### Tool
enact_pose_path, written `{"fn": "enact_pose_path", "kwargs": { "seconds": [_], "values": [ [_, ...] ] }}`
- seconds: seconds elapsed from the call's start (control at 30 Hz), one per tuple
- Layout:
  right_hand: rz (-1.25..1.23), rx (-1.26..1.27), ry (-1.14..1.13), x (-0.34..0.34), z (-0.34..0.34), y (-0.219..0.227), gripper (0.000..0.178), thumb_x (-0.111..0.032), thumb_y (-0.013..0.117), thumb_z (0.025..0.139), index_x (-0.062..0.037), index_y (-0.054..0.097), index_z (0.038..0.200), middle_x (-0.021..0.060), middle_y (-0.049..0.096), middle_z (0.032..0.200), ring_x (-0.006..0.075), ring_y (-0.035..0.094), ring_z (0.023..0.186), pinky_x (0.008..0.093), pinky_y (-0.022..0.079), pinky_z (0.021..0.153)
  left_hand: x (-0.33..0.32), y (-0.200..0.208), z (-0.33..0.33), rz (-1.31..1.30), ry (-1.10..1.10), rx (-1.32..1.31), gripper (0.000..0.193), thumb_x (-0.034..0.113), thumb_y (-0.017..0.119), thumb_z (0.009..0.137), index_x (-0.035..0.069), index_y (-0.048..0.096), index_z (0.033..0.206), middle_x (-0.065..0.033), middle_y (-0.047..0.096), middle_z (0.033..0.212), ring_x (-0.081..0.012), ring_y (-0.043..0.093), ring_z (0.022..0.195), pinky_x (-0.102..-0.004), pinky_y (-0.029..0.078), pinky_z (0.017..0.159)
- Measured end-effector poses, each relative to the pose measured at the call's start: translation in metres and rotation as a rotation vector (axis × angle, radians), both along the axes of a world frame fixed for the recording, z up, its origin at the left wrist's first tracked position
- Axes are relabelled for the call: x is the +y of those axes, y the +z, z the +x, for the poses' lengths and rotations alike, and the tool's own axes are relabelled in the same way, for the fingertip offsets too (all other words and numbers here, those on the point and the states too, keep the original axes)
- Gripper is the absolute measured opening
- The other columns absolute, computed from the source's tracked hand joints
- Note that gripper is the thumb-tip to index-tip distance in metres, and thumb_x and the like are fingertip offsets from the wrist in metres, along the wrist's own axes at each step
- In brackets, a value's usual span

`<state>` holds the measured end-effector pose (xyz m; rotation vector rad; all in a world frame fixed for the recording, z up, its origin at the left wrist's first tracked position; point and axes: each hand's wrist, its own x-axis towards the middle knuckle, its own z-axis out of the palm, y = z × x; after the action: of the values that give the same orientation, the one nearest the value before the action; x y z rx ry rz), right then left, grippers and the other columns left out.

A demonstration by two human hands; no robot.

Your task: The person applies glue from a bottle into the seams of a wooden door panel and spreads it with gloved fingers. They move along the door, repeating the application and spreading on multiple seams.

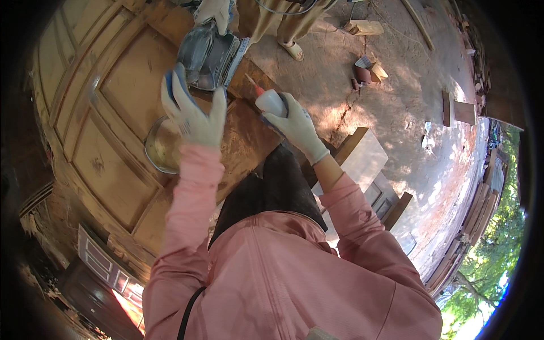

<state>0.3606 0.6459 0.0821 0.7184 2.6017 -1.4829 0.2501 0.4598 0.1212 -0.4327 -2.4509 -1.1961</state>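
My right hand [297,126], in a white glove, is wrapped round a small white squeeze bottle [271,103] with a red and pale pointed nozzle, tilted up to the left. My left hand [195,116], also gloved, has its fingers spread with nothing between them. Just beyond its fingertips is a dark, shiny, plastic-looking container or bag [208,56]; whether they touch it I cannot tell. Another person's gloved hand [214,12] is at its top. Partly behind my left wrist sits a round metal-rimmed bowl or tin [160,148] on a brown panelled wooden door [122,164].
A co-worker in brown trousers stands on the far side, one sandalled foot [293,50] on the ground. Wood offcuts [364,27] and a reddish block [362,73] lie on the sunlit floor. Boards [351,146] lean close by my right forearm.
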Motion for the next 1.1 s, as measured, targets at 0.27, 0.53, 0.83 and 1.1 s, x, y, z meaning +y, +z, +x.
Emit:
{"fn": "enact_pose_path", "kwargs": {
  "seconds": [0.27, 0.53, 0.83, 1.1],
  "values": [
    [0.184, -0.080, 0.272, 0.027, -0.039, -0.003, 0.065, -0.047, 0.073, 0.083, -0.0021, 0.056, 0.127, 0.0221, 0.066, 0.118, 0.0404, 0.063, 0.111, 0.0451, 0.049, 0.095, -0.010, -0.023, -0.103, -0.237, -0.157, -0.297, 0.094, 0.035, 0.078, 0.084, 0.013, 0.026, 0.159, -0.0246, 0.043, 0.142, -0.0434, 0.056, 0.122, -0.0470, 0.048, 0.103],
    [0.265, -0.087, 0.449, 0.033, -0.056, -0.009, 0.056, -0.049, 0.068, 0.080, -0.0053, 0.058, 0.114, 0.0161, 0.067, 0.108, 0.0351, 0.066, 0.107, 0.0439, 0.052, 0.090, -0.019, -0.029, -0.111, -0.179, -0.201, -0.312, 0.092, 0.031, 0.078, 0.086, 0.013, 0.025, 0.159, -0.0233, 0.044, 0.139, -0.0405, 0.055, 0.124, -0.0463, 0.047, 0.104],
    [0.356, -0.274, 0.591, 0.034, -0.083, 0.026, 0.055, -0.046, 0.066, 0.081, -0.0058, 0.059, 0.117, 0.0146, 0.070, 0.111, 0.0342, 0.068, 0.105, 0.0455, 0.053, 0.089, -0.018, -0.025, -0.109, -0.193, -0.181, -0.324, 0.091, 0.032, 0.080, 0.085, 0.015, 0.027, 0.158, -0.0225, 0.045, 0.139, -0.0400, 0.054, 0.126, -0.0466, 0.046, 0.105],
    [0.323, -0.231, 0.528, 0.040, -0.081, 0.015, 0.054, -0.047, 0.065, 0.081, -0.0062, 0.059, 0.116, 0.0142, 0.071, 0.109, 0.0343, 0.069, 0.104, 0.0440, 0.053, 0.090, -0.021, -0.027, -0.113, -0.160, -0.194, -0.347, 0.092, 0.033, 0.080, 0.086, 0.015, 0.027, 0.158, -0.0229, 0.044, 0.140, -0.0396, 0.053, 0.128, -0.0468, 0.045, 0.106]
  ]
}}
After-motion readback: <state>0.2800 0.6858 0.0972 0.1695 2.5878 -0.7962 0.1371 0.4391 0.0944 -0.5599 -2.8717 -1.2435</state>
